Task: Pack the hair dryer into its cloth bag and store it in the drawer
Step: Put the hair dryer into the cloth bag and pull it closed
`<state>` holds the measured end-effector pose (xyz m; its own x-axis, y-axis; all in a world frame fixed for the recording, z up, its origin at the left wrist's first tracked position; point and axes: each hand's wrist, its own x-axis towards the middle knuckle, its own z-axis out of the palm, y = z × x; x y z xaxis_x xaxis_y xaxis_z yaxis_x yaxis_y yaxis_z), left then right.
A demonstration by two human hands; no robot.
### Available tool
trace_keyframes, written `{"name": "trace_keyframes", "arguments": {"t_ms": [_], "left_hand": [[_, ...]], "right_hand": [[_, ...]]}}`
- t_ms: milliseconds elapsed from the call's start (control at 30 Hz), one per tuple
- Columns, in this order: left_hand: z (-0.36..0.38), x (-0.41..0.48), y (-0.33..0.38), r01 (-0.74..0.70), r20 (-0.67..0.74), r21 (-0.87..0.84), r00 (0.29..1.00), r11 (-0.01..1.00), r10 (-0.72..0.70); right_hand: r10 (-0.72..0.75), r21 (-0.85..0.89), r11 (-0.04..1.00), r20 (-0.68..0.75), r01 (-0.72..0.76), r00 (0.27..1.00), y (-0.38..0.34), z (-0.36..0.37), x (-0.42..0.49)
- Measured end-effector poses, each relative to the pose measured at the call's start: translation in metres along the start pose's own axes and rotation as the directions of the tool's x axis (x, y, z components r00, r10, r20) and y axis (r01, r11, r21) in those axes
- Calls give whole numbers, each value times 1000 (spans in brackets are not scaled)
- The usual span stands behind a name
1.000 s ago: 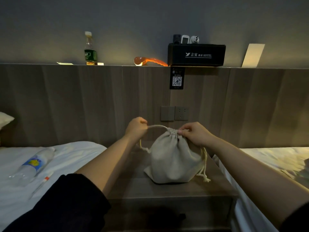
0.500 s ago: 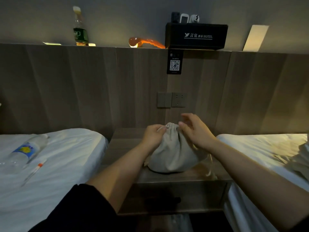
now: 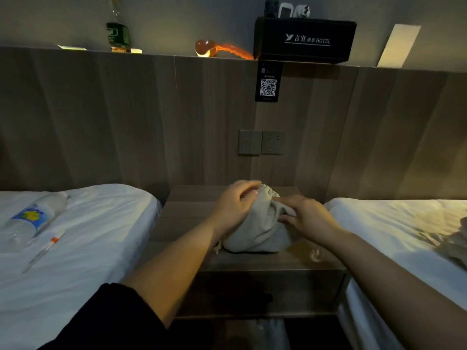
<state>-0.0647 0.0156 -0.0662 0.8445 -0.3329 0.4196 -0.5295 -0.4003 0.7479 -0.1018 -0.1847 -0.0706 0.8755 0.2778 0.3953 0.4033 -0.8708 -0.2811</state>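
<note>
Both hands cup the cinched bag (image 3: 255,231) on the nightstand (image 3: 177,218) between two beds, left hand (image 3: 236,208) and right hand (image 3: 307,217) loosely grasping its sides, probably to lift it toward the drawer (image 3: 303,291).

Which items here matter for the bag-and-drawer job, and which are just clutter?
Job:
- cloth bag, mouth cinched, on the nightstand
- left hand and right hand, both on the bag
- drawer front below, closed

Clutter:
- water bottle and pen on the left bed
- green bottle, orange tool, hotel box on the ledge
</note>
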Motion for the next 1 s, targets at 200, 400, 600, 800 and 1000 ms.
{"name": "trace_keyframes", "arguments": {"t_ms": [200,400,600,800,1000], "left_hand": [[10,-21,-22,18,171,-89,985,996,-3],[29,-16,-30,72,79,-73,995,995,-66],[29,-33,-23,-55,-90,-44,995,997,51],[36,-85,-6,-74,-304,96,947,993,100],[61,-132,-5,114,-146,-80,981,990,-124]], "right_hand": [[116,205,972,23,-119,993,4,0,5],[285,330,913,-100,-239,953,-4,8,1],[260,349,921,-214,-175,941,-21,30,-21],[-73,-61,997,-602,46,795,-45,32,-69],[56,56,998,-345,-39,937,-46,25,-102]]}}
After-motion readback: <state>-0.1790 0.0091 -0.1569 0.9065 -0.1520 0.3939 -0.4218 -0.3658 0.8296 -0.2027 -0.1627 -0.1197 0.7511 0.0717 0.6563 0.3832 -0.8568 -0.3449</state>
